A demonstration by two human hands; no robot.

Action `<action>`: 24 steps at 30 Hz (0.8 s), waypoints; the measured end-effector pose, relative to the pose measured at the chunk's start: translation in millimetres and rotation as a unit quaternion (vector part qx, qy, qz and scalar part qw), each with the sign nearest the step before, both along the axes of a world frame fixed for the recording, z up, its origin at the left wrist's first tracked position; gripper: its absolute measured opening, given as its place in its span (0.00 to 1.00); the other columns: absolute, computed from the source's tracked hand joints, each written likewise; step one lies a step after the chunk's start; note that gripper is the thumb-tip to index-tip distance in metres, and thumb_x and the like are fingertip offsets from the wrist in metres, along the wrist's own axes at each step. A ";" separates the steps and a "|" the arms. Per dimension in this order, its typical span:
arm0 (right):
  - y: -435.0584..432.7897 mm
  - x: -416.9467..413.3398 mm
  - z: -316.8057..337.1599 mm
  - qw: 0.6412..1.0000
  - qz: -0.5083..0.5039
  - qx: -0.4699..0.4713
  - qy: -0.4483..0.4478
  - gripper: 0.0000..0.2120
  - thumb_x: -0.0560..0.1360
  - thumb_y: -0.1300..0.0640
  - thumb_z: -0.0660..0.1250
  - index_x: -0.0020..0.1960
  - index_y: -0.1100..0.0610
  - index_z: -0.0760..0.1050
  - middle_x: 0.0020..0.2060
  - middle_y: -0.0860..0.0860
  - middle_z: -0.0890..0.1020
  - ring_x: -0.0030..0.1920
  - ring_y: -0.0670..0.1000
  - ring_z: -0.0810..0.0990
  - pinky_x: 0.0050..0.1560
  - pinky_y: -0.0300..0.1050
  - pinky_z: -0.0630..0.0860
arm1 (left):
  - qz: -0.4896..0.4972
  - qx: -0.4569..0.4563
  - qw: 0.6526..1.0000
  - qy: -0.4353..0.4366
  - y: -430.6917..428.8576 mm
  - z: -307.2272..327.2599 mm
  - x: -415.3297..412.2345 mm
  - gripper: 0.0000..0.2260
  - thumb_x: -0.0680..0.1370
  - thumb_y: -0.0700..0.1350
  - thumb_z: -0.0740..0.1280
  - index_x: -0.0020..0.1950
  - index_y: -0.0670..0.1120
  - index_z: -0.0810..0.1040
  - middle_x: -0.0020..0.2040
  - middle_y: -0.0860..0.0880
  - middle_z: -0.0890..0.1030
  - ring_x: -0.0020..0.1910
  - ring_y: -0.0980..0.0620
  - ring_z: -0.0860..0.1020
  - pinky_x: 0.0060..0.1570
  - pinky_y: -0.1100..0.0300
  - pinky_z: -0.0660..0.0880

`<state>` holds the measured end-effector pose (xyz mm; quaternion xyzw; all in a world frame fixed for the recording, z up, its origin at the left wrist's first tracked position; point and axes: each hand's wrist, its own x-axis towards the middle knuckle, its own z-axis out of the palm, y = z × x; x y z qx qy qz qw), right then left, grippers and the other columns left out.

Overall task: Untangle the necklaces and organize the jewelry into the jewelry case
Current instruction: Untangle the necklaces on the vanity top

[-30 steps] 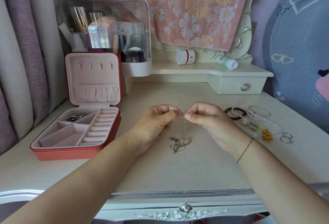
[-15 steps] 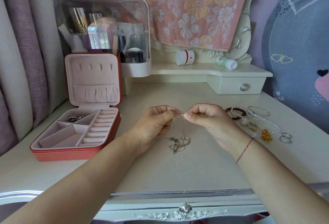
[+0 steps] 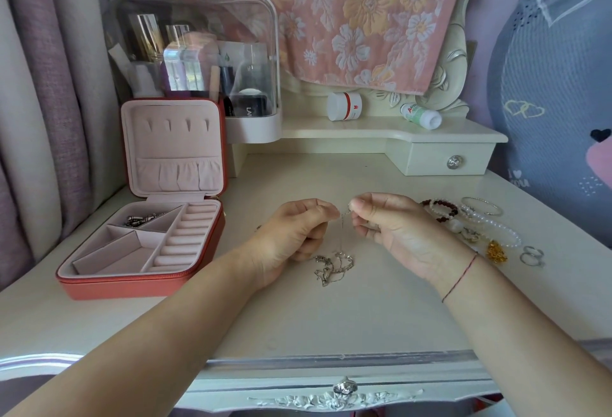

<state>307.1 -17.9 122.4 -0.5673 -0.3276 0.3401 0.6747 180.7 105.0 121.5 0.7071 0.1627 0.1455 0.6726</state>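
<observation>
From beside the dressing table (image 3: 331,324) I saw both of the person's hands raised a little above its middle. The left hand (image 3: 291,237) had its fingers curled, with thumb and forefinger pinching a fine silver chain (image 3: 343,218). The right hand (image 3: 397,234), close at its 3 o'clock, gripped the same chain in curled fingertips, and a red thread (image 3: 460,274) circled its wrist. From that pinch the chain fell toward 6 o'clock into the tangled necklaces (image 3: 332,267), a small silver knot lying on the tabletop between the two wrists. At 9 o'clock from the knot stood the jewelry case (image 3: 142,285), red outside and pink within, with its lid upright. Some silver pieces (image 3: 142,219) lay in its far corner compartment. At 3 o'clock, just past the right hand, the rest of the jewelry lay bunched together: a dark bead bracelet (image 3: 443,209), a thin bangle (image 3: 482,206), a pearl bracelet (image 3: 498,229), a gold piece (image 3: 496,251) and two silver rings (image 3: 531,256). At 12 o'clock, on the raised shelf, a white jar (image 3: 344,106) and a small bottle (image 3: 420,115) lay on their sides.
</observation>
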 end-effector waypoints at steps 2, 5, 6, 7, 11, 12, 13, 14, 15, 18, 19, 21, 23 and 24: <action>0.2 -0.1 0.0 1.000 0.005 0.002 -0.001 0.07 0.65 0.56 0.70 0.41 0.57 0.78 0.33 0.48 0.81 0.37 0.45 0.78 0.45 0.38 0.75 | -0.014 0.001 1.000 -0.009 -0.3 0.4 -0.4 0.04 0.78 0.46 0.66 0.46 0.47 0.76 0.28 0.53 0.57 0.25 0.55 0.53 0.22 0.64 0.50; 0.7 0.5 0.0 1.000 0.018 0.005 -0.003 0.06 0.66 0.55 0.69 0.40 0.58 0.78 0.33 0.50 0.80 0.37 0.46 0.78 0.43 0.37 0.76 | -0.030 0.010 0.999 -0.023 0.8 -0.7 -0.7 0.11 0.73 0.53 0.69 0.47 0.46 0.79 0.27 0.53 0.56 0.25 0.54 0.52 0.23 0.64 0.50; 0.8 0.6 0.0 1.000 0.021 0.005 -0.004 0.06 0.67 0.55 0.68 0.41 0.58 0.78 0.33 0.50 0.80 0.37 0.46 0.78 0.43 0.37 0.76 | -0.031 0.014 0.999 -0.025 0.7 -0.7 -0.6 0.12 0.70 0.54 0.70 0.45 0.47 0.80 0.27 0.52 0.56 0.25 0.54 0.52 0.23 0.64 0.50; 0.7 0.7 -0.3 1.000 0.022 0.006 -0.003 0.06 0.67 0.56 0.68 0.41 0.58 0.77 0.33 0.50 0.81 0.36 0.46 0.78 0.43 0.37 0.76 | -0.031 0.014 0.999 -0.026 0.3 -0.5 -0.8 0.11 0.69 0.55 0.70 0.43 0.48 0.81 0.26 0.52 0.57 0.25 0.54 0.52 0.23 0.64 0.50; 2.1 0.8 -0.9 1.000 0.013 0.016 0.013 0.04 0.71 0.57 0.66 0.42 0.59 0.76 0.34 0.51 0.81 0.35 0.48 0.79 0.43 0.40 0.76 | -0.028 0.007 0.999 -0.025 1.0 -1.9 0.4 0.09 0.67 0.51 0.72 0.42 0.48 0.81 0.25 0.52 0.60 0.24 0.55 0.53 0.23 0.64 0.50; 2.9 1.0 -0.9 1.000 0.008 0.018 0.018 0.04 0.74 0.59 0.65 0.42 0.59 0.76 0.34 0.51 0.81 0.35 0.49 0.79 0.42 0.40 0.77 | -0.028 0.008 0.999 -0.025 1.2 -2.4 0.7 0.09 0.67 0.50 0.73 0.42 0.48 0.81 0.25 0.52 0.61 0.24 0.55 0.53 0.22 0.64 0.50; 3.6 1.1 -0.9 0.999 0.003 0.021 0.025 0.04 0.76 0.60 0.64 0.43 0.59 0.75 0.34 0.51 0.81 0.35 0.49 0.80 0.41 0.40 0.77 | -0.026 0.007 0.999 -0.024 1.2 -2.7 1.0 0.08 0.67 0.49 0.73 0.42 0.47 0.81 0.25 0.52 0.61 0.23 0.56 0.53 0.22 0.64 0.50; 4.2 1.6 -1.0 0.999 -0.002 0.024 0.033 0.05 0.77 0.60 0.63 0.43 0.59 0.75 0.33 0.51 0.81 0.35 0.50 0.80 0.40 0.40 0.78 | -0.024 0.005 0.999 -0.026 1.0 -3.0 1.0 0.08 0.68 0.48 0.72 0.43 0.47 0.80 0.25 0.53 0.61 0.23 0.56 0.54 0.21 0.65 0.51; 4.6 1.9 -1.1 0.999 -0.006 0.029 0.041 0.05 0.78 0.61 0.62 0.43 0.59 0.74 0.33 0.52 0.81 0.34 0.50 0.80 0.39 0.41 0.78 | -0.021 0.002 0.999 -0.027 1.0 -2.9 1.1 0.06 0.70 0.47 0.72 0.43 0.46 0.80 0.24 0.53 0.61 0.22 0.57 0.54 0.21 0.66 0.51; 4.4 3.4 -1.8 0.997 -0.017 0.040 0.059 0.06 0.79 0.60 0.61 0.43 0.58 0.73 0.36 0.54 0.81 0.38 0.52 0.81 0.43 0.44 0.78 | -0.008 0.003 1.000 -0.026 2.1 -3.1 1.1 0.02 0.74 0.44 0.71 0.43 0.46 0.80 0.24 0.54 0.63 0.23 0.56 0.55 0.22 0.66 0.53; 4.2 3.8 -1.8 0.997 -0.021 0.042 0.061 0.07 0.80 0.60 0.60 0.44 0.58 0.73 0.37 0.54 0.81 0.39 0.53 0.81 0.44 0.45 0.77 | -0.004 0.004 1.000 -0.026 2.6 -3.4 1.4 0.02 0.75 0.43 0.70 0.43 0.46 0.80 0.25 0.55 0.65 0.24 0.56 0.56 0.22 0.67 0.54; 4.5 4.9 -2.2 0.996 -0.028 0.048 0.071 0.08 0.80 0.59 0.59 0.44 0.57 0.73 0.39 0.56 0.82 0.41 0.55 0.82 0.45 0.46 0.77 | -0.002 -0.012 0.999 -0.036 3.0 -3.2 2.2 0.03 0.76 0.42 0.69 0.42 0.46 0.80 0.28 0.53 0.68 0.26 0.56 0.60 0.23 0.67 0.57; 4.7 5.3 -2.0 0.994 -0.023 0.056 0.086 0.07 0.81 0.59 0.58 0.45 0.58 0.71 0.40 0.58 0.82 0.41 0.56 0.83 0.45 0.47 0.78 | -0.009 -0.049 0.997 -0.055 2.1 -2.5 2.6 0.03 0.73 0.41 0.70 0.40 0.46 0.80 0.31 0.52 0.72 0.28 0.56 0.65 0.25 0.67 0.61; 4.9 5.4 -2.0 0.994 -0.015 0.059 0.093 0.07 0.81 0.59 0.58 0.46 0.58 0.71 0.40 0.59 0.82 0.41 0.56 0.83 0.45 0.48 0.79 | -0.018 -0.068 0.995 -0.064 1.7 -1.9 2.5 0.02 0.71 0.42 0.70 0.39 0.45 0.80 0.32 0.52 0.75 0.29 0.56 0.67 0.27 0.66 0.63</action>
